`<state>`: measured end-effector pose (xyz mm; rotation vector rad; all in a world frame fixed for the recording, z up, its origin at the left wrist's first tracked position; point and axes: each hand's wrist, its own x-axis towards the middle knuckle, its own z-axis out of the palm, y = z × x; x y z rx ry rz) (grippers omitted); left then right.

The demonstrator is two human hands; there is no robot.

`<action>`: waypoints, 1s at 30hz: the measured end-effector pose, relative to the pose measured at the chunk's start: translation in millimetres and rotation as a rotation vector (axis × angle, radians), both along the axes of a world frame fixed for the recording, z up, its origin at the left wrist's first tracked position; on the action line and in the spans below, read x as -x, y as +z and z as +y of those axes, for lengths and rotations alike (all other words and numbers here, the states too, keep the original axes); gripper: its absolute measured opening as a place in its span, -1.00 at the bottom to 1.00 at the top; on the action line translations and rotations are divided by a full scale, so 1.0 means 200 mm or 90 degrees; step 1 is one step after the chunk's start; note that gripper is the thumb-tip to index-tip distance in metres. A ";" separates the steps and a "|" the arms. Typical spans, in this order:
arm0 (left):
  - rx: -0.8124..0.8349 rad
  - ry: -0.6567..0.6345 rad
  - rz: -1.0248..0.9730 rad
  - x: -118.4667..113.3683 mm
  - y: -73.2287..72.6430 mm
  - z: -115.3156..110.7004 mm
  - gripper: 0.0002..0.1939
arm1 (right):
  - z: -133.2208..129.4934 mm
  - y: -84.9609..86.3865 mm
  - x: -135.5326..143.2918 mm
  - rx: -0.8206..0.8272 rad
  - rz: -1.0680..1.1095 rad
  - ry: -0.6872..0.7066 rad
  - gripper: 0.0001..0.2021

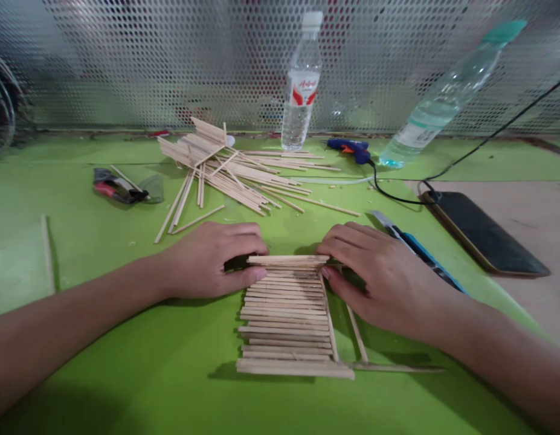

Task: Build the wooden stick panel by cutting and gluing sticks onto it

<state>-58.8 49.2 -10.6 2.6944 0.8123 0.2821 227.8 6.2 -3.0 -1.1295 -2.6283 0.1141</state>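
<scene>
On the green tabletop in front of me lies a panel of thin wooden sticks (286,314), laid side by side, with raised stick edges at its far and near ends. A stick frame (357,332) extends from its right side. My left hand (216,260) pinches the far left corner of the panel between thumb and fingers. At the far right corner, my right hand (374,272) is closed the same way, thumb in front and fingers behind. The fingertips behind the far edge are partly hidden.
Behind the panel spreads a pile of loose sticks (234,175). Pliers (119,186) lie at left, a blue glue gun (352,148) farther back. Two bottles, one clear (302,84) and one greenish (447,99), stand by the perforated metal screen (171,66). A utility knife (418,251) and phone (485,229) lie right.
</scene>
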 end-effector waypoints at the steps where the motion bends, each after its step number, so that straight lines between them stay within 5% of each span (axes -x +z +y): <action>1: -0.002 -0.001 -0.002 0.00 0.00 0.00 -0.70 | 0.00 0.00 0.00 -0.001 0.000 -0.002 -0.85; 30: -0.044 -0.014 -0.023 0.01 -0.01 0.00 -0.78 | 0.00 0.00 0.00 0.003 0.027 0.004 -0.84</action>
